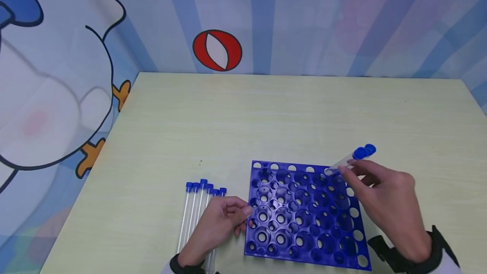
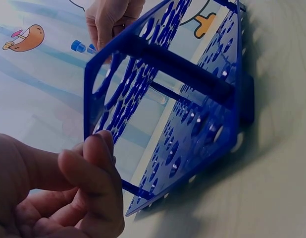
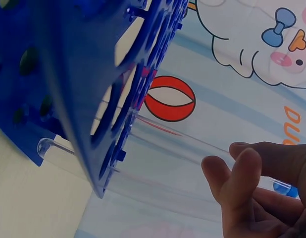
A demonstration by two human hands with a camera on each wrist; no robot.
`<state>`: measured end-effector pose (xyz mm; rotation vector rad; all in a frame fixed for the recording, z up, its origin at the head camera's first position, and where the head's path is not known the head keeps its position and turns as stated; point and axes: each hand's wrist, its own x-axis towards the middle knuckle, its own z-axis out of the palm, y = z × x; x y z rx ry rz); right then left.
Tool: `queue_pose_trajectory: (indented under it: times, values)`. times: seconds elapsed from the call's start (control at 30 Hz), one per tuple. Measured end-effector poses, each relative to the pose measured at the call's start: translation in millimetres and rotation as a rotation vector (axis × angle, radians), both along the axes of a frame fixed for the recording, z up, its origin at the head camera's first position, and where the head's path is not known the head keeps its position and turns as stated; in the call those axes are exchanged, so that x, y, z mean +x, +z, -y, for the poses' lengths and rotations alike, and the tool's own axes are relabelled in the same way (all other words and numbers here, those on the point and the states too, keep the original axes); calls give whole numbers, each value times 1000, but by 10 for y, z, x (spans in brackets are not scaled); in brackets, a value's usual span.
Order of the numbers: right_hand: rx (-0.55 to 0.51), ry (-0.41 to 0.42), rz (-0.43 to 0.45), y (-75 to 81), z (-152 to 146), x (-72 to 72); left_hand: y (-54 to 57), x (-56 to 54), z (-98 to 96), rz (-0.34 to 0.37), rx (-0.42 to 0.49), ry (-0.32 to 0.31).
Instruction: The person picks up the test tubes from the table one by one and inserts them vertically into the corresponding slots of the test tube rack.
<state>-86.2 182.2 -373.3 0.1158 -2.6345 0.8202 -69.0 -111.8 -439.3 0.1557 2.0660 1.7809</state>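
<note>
A blue test tube rack [image 1: 283, 256] stands on the table, its top plate full of large and small round holes. My left hand [image 1: 218, 223] holds the rack's left edge between thumb and curled fingers. At the far right corner, my right hand [image 1: 393, 200] pinches a clear blue-capped test tube [image 1: 344, 161], tilted, with its lower end at a hole. Just behind it, another test tube [image 1: 370, 149] leans the same way; in the right wrist view its rounded bottom [image 3: 46, 148] shows below the top plate. Several slim capped tubes [image 1: 203, 182] lie beside and partly under my left forearm.
The pale wooden table [image 1: 190, 117] reaches back to a wall [image 1: 304, 20] printed with cartoons and blue stripes. A second cartoon-printed surface [image 1: 57, 92] borders the table's left edge. Black bands [image 1: 422, 255] circle both wrists.
</note>
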Motion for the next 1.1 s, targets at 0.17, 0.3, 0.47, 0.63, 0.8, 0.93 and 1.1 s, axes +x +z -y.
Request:
queue_pose_trajectory:
  times: [0.17,0.3,0.47,0.63,0.8,0.93,1.1]
  values:
    - [23,13,55,-7,8,-27,0,2,1,-1,7,-1]
    - [37,20,86,-5,27,-47,4,2,1,0,7,-1]
    - [57,10,111,-6,40,-64,8,0,-3,1,1,-3]
    - [64,7,136,-12,35,-72,12,4,-2,-3,3,-3]
    - [64,11,144,-18,33,-81,10,1,-2,-3,-1,-3]
    - [63,11,150,-19,37,-85,7,-1,-2,-3,-2,-6]
    - [67,8,153,-23,38,-86,5,-1,-2,-3,3,-7]
